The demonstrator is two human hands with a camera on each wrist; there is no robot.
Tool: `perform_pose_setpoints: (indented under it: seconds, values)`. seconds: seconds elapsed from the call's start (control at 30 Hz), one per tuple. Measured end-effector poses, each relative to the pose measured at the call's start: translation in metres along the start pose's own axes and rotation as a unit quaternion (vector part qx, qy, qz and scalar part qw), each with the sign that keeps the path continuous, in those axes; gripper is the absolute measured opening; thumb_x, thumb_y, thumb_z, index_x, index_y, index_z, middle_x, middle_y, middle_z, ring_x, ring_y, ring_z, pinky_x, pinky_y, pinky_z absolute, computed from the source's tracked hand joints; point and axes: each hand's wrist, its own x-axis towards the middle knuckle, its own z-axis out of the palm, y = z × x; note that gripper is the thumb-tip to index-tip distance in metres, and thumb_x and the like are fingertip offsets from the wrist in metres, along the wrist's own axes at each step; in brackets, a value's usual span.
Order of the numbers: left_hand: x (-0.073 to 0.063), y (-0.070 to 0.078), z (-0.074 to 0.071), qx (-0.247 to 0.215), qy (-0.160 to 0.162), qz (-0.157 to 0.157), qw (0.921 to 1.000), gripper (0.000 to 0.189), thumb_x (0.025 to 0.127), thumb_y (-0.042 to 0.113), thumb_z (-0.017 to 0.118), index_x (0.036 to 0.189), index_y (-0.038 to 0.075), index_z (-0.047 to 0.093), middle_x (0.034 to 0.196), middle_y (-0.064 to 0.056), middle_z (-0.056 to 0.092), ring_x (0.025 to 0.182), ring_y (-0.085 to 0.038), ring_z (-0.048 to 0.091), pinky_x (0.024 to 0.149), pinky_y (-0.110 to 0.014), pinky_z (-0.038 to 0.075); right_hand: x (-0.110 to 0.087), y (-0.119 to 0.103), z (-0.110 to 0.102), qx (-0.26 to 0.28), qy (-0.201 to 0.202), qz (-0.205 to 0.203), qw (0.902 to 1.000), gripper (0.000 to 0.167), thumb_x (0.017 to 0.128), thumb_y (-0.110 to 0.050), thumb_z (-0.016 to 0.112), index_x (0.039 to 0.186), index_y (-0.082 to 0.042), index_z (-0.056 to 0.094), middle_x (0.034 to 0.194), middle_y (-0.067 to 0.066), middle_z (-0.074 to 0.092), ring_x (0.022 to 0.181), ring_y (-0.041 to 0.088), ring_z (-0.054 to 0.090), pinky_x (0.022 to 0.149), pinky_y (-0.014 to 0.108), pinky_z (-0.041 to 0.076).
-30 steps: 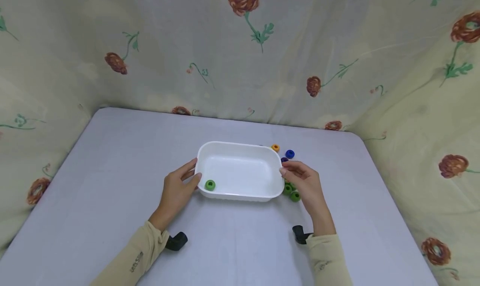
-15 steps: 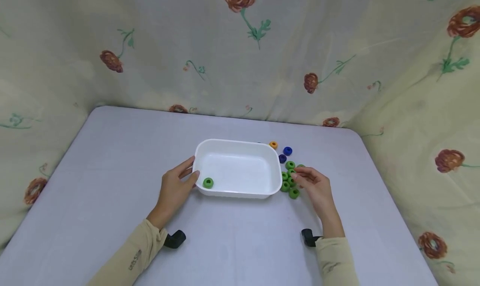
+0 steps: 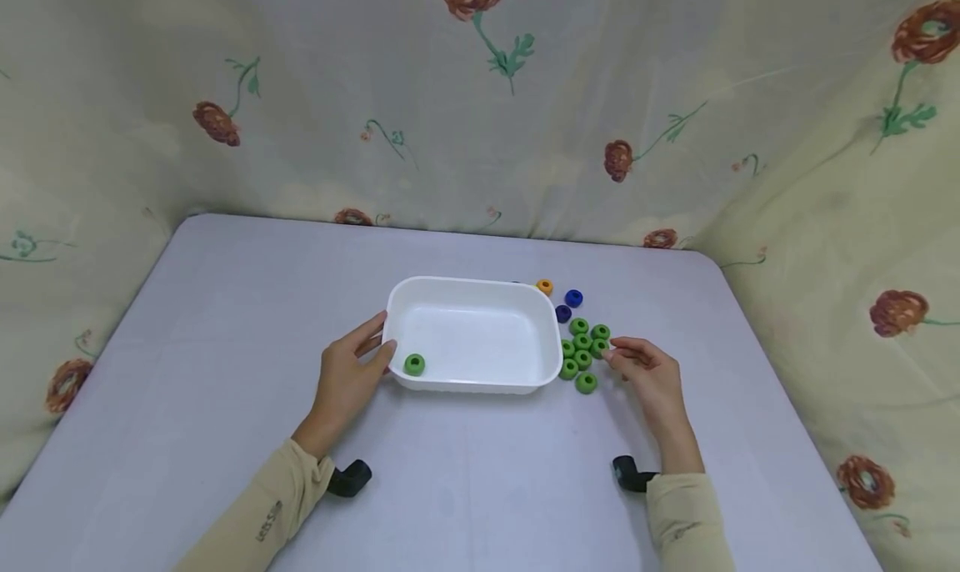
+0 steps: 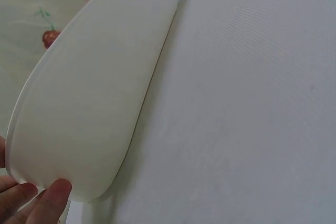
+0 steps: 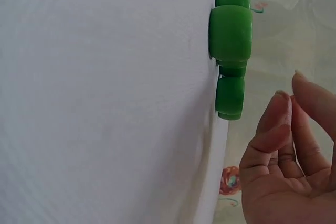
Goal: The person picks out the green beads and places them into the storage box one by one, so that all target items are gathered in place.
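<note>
A white rectangular tray [image 3: 472, 382] stands in the middle of the table in the head view. My left hand [image 3: 348, 388] holds its left end, thumb and fingers at the rim; the left wrist view shows the fingertips against the tray wall [image 4: 94, 93]. One green ring-shaped bead [image 3: 414, 364] lies in the tray's near left corner. Several more green beads [image 3: 582, 358] form a cluster just right of the tray. Beside that cluster is my right hand [image 3: 654, 388], fingers loosely bent and nothing between them. In the right wrist view its fingertips are apart from the green beads [image 5: 230, 34].
Beyond the green cluster lie a blue bead [image 3: 573, 298], a dark purple bead [image 3: 563, 313] and an orange bead [image 3: 545, 286], near the tray's far right corner. A white cloth covers the table [image 3: 465, 480]. Flowered curtain fabric [image 3: 420, 97] hangs behind it and at both sides.
My right hand has let go of the tray's right rim and moved right, past the green beads, which are now uncovered. My left hand keeps its hold on the tray.
</note>
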Motion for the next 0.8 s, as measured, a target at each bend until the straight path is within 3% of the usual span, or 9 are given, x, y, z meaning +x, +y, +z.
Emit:
perform_pose_setpoints:
  seconds: [0.37, 0.8]
  values:
    - [-0.002, 0.002, 0.000, 0.002, 0.003, 0.002, 1.0000, 0.051, 0.097, 0.012, 0.065, 0.147, 0.011, 0.052, 0.150, -0.011, 0.055, 0.130, -0.031, 0.061, 0.079, -0.019, 0.065, 0.007, 0.013, -0.003, -0.023, 0.009, 0.034, 0.9991, 0.039, 0.090, -0.019, 0.076, 0.124, -0.003, 0.065, 0.084, -0.016, 0.068, 0.075, 0.000, 0.060, 0.060, 0.016, 0.051]
    - [-0.002, 0.002, 0.000, -0.005, 0.000, -0.003, 1.0000, 0.051, 0.097, 0.012, 0.065, 0.147, 0.011, 0.052, 0.149, -0.011, 0.055, 0.130, -0.031, 0.061, 0.078, -0.019, 0.065, 0.015, 0.020, 0.003, -0.055, 0.033, 0.021, 0.9977, 0.037, 0.089, -0.015, 0.077, 0.123, -0.004, 0.067, 0.085, -0.021, 0.063, 0.076, -0.002, 0.059, 0.060, 0.014, 0.053]
